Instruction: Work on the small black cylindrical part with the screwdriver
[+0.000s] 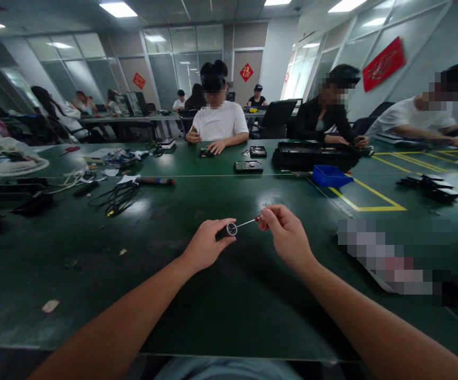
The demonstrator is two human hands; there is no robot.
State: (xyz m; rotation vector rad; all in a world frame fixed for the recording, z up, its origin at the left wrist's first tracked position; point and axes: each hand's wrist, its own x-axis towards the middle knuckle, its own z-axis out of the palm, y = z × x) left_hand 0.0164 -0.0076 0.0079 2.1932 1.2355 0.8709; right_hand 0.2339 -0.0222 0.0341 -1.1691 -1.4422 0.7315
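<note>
Between the thumb and fingers of my left hand (205, 245) is a small dark cylindrical part (231, 229) with a pale ring at its end, which faces right toward me. My right hand (286, 232) pinches the red handle of a thin screwdriver (247, 222). Its metal shaft slants down to the left, and the tip reaches the ringed end of the cylinder. Whether the tip touches a screw inside is too small to tell. Both hands are held above the green table (229, 311).
Black cables (120, 198) and a dark pen-like tool (154, 181) lie at left. Hard drives (248, 167), a long black casing (316, 155) and a blue bin (332, 176) stand farther back. A blurred-out pale object (387, 261) lies at right. A co-worker (219, 119) sits opposite.
</note>
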